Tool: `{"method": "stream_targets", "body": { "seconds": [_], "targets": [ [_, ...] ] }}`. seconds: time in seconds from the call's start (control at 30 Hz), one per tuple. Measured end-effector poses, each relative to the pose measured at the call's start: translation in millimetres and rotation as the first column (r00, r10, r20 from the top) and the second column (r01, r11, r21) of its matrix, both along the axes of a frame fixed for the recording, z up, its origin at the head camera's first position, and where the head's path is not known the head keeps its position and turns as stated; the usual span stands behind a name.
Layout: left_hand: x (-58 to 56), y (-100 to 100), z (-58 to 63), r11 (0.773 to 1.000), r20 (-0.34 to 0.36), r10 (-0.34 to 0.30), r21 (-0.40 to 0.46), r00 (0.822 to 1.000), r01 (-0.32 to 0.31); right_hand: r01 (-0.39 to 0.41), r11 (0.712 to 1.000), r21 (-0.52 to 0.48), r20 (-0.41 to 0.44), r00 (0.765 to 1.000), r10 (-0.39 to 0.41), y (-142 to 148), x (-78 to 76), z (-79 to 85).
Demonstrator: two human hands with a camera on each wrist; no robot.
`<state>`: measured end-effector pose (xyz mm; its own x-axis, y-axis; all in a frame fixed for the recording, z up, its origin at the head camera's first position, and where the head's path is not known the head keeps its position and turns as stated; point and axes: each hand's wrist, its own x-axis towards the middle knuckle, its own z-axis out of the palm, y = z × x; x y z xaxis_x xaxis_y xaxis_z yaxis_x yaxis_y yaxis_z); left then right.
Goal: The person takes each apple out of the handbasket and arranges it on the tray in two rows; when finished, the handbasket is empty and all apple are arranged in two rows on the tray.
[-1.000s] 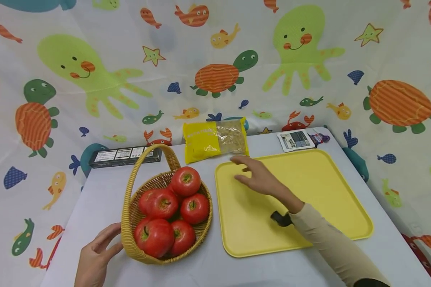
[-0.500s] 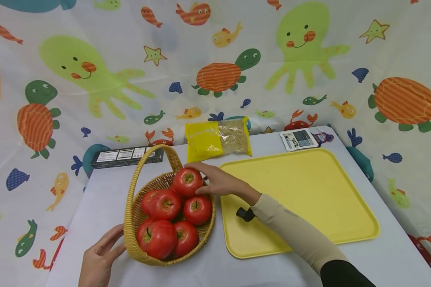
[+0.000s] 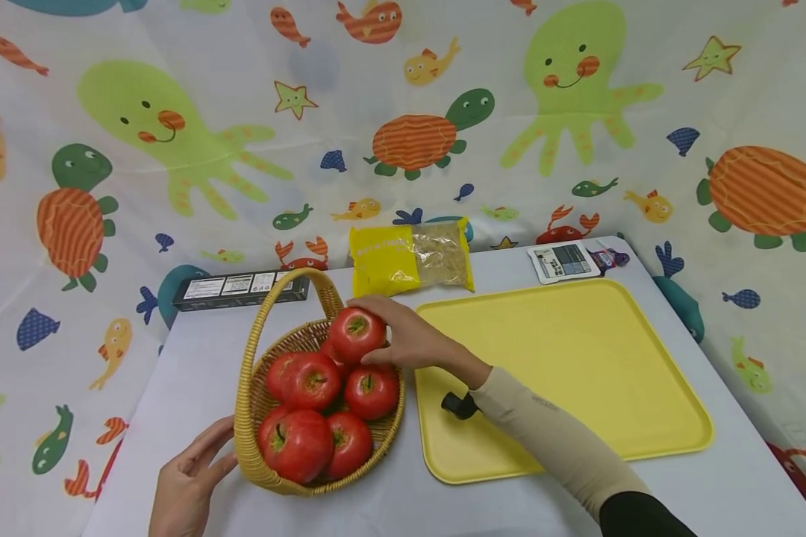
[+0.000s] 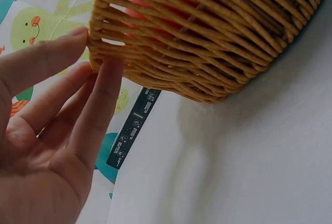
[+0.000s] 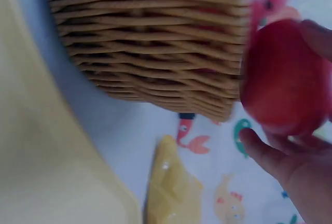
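A wicker basket [image 3: 392, 429] with a tall arched handle stands on the white table, piled with several red apples [image 3: 299, 446]. My right hand [image 3: 411, 333] reaches over its far right side and grips the topmost apple [image 3: 357, 333], thumb on the near side and fingers behind. The right wrist view has this apple [image 5: 288, 79] at the rim, against the fingers. At the basket's left, my left hand [image 3: 189, 471] touches the woven side with extended fingers. In the left wrist view its fingertips [image 4: 110, 69] lie right at the basket's edge.
A yellow tray [image 3: 578, 358] lies right of the basket, under my right forearm. Behind stand a yellow bag [image 3: 386, 261] with a see-through half, a long black box [image 3: 231, 291] and a white packet [image 3: 564, 261]. A cloth with sea animals hangs at the back.
My right hand has moved left from above the tray to the basket and taken hold of the top apple. The left hand stays at the basket's side.
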<state>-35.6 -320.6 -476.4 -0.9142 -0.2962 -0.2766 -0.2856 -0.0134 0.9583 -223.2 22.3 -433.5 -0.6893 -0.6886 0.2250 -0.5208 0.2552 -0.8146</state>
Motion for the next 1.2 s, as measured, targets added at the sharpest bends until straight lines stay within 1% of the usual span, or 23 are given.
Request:
{"method": "stream_targets", "body": {
  "seconds": [0.07,0.13,0.17,0.23,0.33,0.4,0.43,0.5,0.6,0.7,0.8,0.9,1.03,1.1,1.2],
  "targets": [
    [-0.3,0,-0.7,1.0,-0.004,0.001,0.006,1.0,-0.001,0.057,0.998,-0.041,0.019,0.998,-0.056,8,1.3,5.2],
    [-0.6,-1,-1.1,1.0,-0.008,-0.001,0.009,1.0,0.001,0.118,0.989,-0.088,0.06,0.992,-0.113,18,0.1,9.0],
    [-0.8,-1,-1.3,1.0,-0.011,-0.003,0.009,1.0,0.003,0.153,0.982,-0.108,0.09,0.986,-0.143,24,-1.7,10.2],
    [-1.2,-1,-1.4,1.0,-0.011,-0.003,0.01,1.0,0.004,0.237,0.965,-0.116,0.149,0.964,-0.219,35,-7.4,8.6],
    [-2.0,-1,-1.2,1.0,-0.014,0.003,0.013,1.0,-0.002,0.364,0.929,-0.071,0.201,0.917,-0.345,50,-20.4,-0.9],
    [-2.3,-1,-0.9,1.0,-0.013,0.008,0.016,1.0,-0.007,0.423,0.906,-0.03,0.221,0.886,-0.407,58,-28.9,-11.4],
    [-2.5,-1,-0.8,1.0,-0.013,0.01,0.017,1.0,-0.01,0.441,0.897,-0.015,0.23,0.875,-0.427,61,-32.5,-17.0],
    [-2.7,0,-0.6,1.0,-0.013,0.015,0.017,1.0,-0.015,0.457,0.889,0.01,0.235,0.863,-0.446,66,-38.6,-29.1],
    [-2.5,0,-0.5,0.999,-0.019,0.021,0.025,1.0,-0.02,0.451,0.892,0.038,0.253,0.859,-0.445,68,-42.8,-43.9],
    [-2.5,1,-0.9,0.999,-0.034,0.026,0.033,0.999,-0.025,0.442,0.895,0.061,0.25,0.861,-0.442,68,-43.0,-52.4],
    [-3.4,1,-0.9,0.999,-0.046,0.028,0.027,0.999,-0.026,0.445,0.893,0.075,0.236,0.862,-0.449,68,-39.9,-54.0],
    [-3.7,2,-0.6,0.999,-0.053,0.03,0.019,0.998,-0.029,0.443,0.892,0.087,0.204,0.869,-0.451,69,-38.2,-55.8],
    [-3.2,2,-0.4,0.999,-0.057,0.037,0.024,0.998,-0.036,0.439,0.89,0.122,0.181,0.872,-0.455,70,-36.1,-57.9],
    [-3.0,2,-0.7,0.999,-0.062,0.039,0.026,0.997,-0.037,0.431,0.893,0.129,0.18,0.875,-0.448,71,-35.2,-58.1],
    [-2.5,2,-1.6,0.999,-0.073,0.037,0.034,0.997,-0.035,0.409,0.904,0.124,0.173,0.888,-0.426,71,-34.9,-59.7]
  ]
}}
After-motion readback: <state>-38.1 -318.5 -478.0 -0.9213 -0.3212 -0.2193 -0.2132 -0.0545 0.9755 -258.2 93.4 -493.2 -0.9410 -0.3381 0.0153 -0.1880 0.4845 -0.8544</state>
